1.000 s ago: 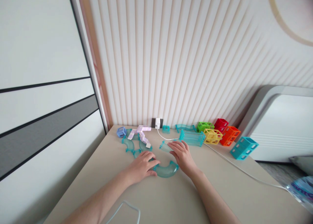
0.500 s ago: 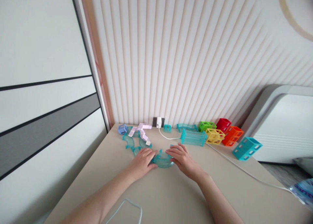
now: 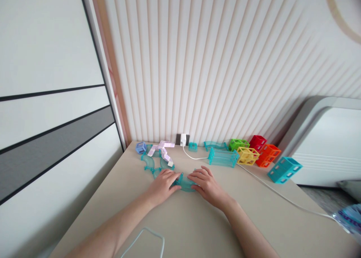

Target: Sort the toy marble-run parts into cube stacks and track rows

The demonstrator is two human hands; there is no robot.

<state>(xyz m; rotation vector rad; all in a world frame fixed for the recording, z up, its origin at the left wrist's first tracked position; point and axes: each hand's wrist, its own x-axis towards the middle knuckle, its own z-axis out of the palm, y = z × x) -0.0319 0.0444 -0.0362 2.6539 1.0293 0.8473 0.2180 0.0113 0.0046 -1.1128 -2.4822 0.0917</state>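
Note:
A curved piece of clear teal toy track [image 3: 186,184] lies on the table between my hands. My left hand [image 3: 163,185] grips its left end, where it meets more teal track, thumb at the front and fingers over the top. My right hand [image 3: 208,184] holds the right end, fingers above and thumb at the near edge. Beyond my left hand, joined curved teal track pieces [image 3: 148,161] run back to the left. A pale lilac piece with several arms [image 3: 164,152] rests over them. My fingers hide the joint at the left end.
A blue cube frame [image 3: 141,147] stands at the back left. Stacked teal track [image 3: 224,158] and yellow [image 3: 247,155], green [image 3: 238,144], red [image 3: 257,142], orange [image 3: 269,155] and teal blocks [image 3: 284,170] line the back right. A white cable [image 3: 278,192] crosses the right side from the charger [image 3: 183,139].
My right hand has shifted slightly left along the curved track, with its fingers closer to my left hand. The left hand stays at the joint.

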